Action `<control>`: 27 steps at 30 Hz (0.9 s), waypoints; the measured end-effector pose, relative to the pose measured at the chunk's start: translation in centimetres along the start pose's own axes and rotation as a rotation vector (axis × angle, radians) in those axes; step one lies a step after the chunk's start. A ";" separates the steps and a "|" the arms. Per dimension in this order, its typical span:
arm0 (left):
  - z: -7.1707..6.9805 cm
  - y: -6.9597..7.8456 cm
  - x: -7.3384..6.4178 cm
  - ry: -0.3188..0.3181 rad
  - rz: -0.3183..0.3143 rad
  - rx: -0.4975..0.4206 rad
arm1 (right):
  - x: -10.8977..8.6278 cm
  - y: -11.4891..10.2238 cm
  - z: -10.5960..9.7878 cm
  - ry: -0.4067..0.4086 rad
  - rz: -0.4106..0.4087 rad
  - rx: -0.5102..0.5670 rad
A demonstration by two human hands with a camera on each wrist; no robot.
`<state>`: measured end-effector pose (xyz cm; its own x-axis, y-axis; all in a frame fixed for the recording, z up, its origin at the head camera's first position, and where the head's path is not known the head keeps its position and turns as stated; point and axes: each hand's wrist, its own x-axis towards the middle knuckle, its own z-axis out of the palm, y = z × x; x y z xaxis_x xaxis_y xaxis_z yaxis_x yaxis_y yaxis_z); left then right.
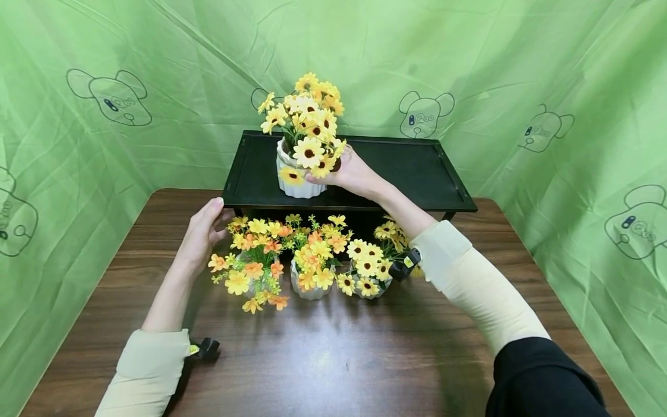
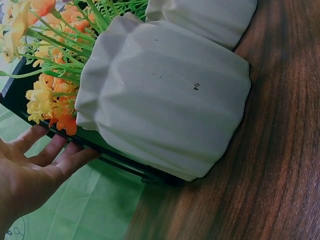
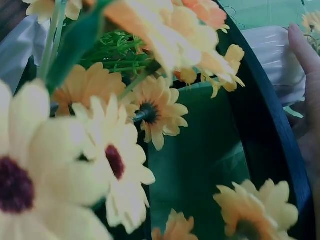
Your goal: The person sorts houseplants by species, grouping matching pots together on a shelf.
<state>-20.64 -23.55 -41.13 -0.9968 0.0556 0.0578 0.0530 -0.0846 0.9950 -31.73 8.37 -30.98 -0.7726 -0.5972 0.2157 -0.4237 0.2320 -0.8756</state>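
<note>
A white fluted pot (image 1: 304,190) of yellow artificial daisies (image 1: 309,152) sits at the left part of the black shelf (image 1: 396,165). My right hand (image 1: 356,174) grips this pot from its right side, partly hidden behind blooms. In the right wrist view, the thumb of the right hand (image 3: 303,47) lies against the white pot (image 3: 272,57). At the shelf's front left corner, my left hand (image 1: 200,234) touches the edge. Seen from the left wrist, the left hand (image 2: 32,172) has its fingers extended against the black side rail, beside a white pot (image 2: 170,95).
In front of the shelf, on the wooden table (image 1: 323,370), stand a pot of orange and yellow flowers (image 1: 255,269), a similar middle pot (image 1: 311,286), and a pot of pale yellow daisies (image 1: 367,260). More daisies (image 1: 391,231) show behind. A green cloth (image 1: 344,46) hangs around the table.
</note>
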 end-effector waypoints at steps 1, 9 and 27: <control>0.0 0.0 0.0 0.001 0.001 0.000 | -0.1 0.0 -0.1 -0.014 0.004 -0.009; 0.0 -0.1 0.0 0.008 0.001 0.004 | -1.3 0.2 -1.2 -0.094 0.022 0.017; 0.2 0.2 -0.1 0.012 -0.017 0.022 | -4.5 0.2 -3.5 -0.060 0.067 0.001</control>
<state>-20.49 -23.35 -40.95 -0.9982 0.0453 0.0401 0.0373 -0.0616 0.9974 -29.98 13.86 -30.62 -0.7695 -0.6251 0.1308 -0.3721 0.2723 -0.8874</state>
